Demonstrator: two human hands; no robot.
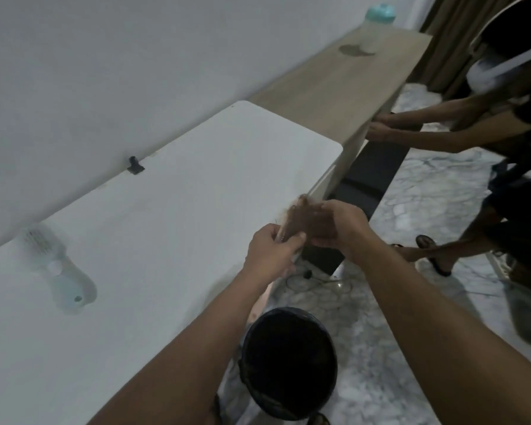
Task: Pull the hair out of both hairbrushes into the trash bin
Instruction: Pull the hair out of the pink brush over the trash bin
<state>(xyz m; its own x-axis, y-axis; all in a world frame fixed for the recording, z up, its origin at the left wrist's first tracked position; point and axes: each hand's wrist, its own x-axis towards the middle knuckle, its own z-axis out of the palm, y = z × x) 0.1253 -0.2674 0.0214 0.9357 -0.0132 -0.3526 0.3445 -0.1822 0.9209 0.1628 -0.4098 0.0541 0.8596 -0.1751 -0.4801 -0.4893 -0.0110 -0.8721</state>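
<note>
The brush [284, 230] between the left hand [270, 256] and right hand [337, 230] is mostly hidden by fingers and brown hair [301, 220], all smeared by blur. The pale brush [56, 268] on the table's near left is blurred too. The second person [503, 148], far right, is cut off by the edge.

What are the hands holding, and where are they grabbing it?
The left hand grips a hairbrush by its lower end. The right hand pinches the brown hair on it. Blur hides the exact finger placement.
</note>
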